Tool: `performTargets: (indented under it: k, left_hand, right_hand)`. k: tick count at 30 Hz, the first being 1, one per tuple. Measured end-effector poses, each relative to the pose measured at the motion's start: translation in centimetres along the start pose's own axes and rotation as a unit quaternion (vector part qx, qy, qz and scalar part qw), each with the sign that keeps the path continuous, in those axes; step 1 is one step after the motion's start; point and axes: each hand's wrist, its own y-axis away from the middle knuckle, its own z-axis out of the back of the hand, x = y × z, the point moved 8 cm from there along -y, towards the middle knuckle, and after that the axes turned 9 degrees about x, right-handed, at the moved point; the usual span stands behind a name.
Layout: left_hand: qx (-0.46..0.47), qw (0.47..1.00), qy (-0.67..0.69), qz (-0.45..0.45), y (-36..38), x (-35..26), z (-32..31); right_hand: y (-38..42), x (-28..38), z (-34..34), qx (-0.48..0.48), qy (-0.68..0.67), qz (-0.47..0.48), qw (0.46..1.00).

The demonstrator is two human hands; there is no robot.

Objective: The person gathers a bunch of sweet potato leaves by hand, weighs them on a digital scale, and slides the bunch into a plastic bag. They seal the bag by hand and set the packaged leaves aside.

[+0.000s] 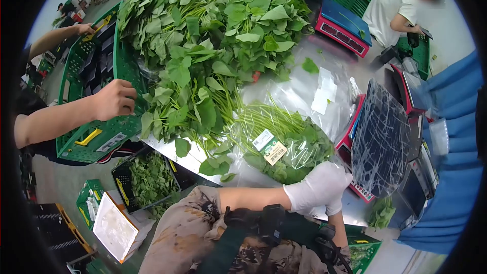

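Note:
A clear plastic bag of leafy greens [297, 160] lies on the metal table, with a white-green label and a tan label on top. Both of my hands wear white gloves and meet at the bag's lower right end. My left hand [308, 187] is closed against the leafy end. Pressed beside it, my right hand [335, 180] is closed too. What the fingers grip is hidden between the gloves. Large heaps of loose greens [203, 71] lie beyond and left of the bag.
A co-worker's arms reach from the left over a green crate [122, 66]. Red scales [342, 30] stand at the back, and a plastic-covered dark scale [380, 137] at the right. Another person [388, 12] stands back right. A black crate of greens [152, 177] sits below left.

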Motion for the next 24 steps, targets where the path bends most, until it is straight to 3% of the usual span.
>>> performTargets:
  k: [4,12,14,19,21,24]
  left_hand:
    - [-0.009,1.0,-0.013,0.004,0.5,-0.7,1.6]
    - [-0.01,0.981,-0.191,0.02,0.5,-2.1,3.5]
    - [-0.005,0.984,-0.177,0.027,0.4,-2.1,2.9]
    - [0.023,0.998,-0.052,-0.035,0.5,-2.7,2.1]
    - [0.012,0.996,-0.08,-0.023,0.7,-2.7,1.8]
    - [-0.011,0.997,-0.078,-0.027,0.3,-2.7,0.7]
  right_hand:
    - [-0.7,2.5,-0.3,0.006,0.024,0.057,0.998]
    - [-3.1,7.4,1.2,-0.018,0.089,0.202,0.975]
    - [-4.0,7.8,1.2,-0.012,0.166,0.273,0.947]
    - [-6.3,10.5,0.0,0.083,0.197,0.321,0.923]
    - [-6.9,11.1,-0.5,0.115,0.233,0.34,0.904]
    - [-6.8,13.1,-0.5,0.143,0.254,0.307,0.906]
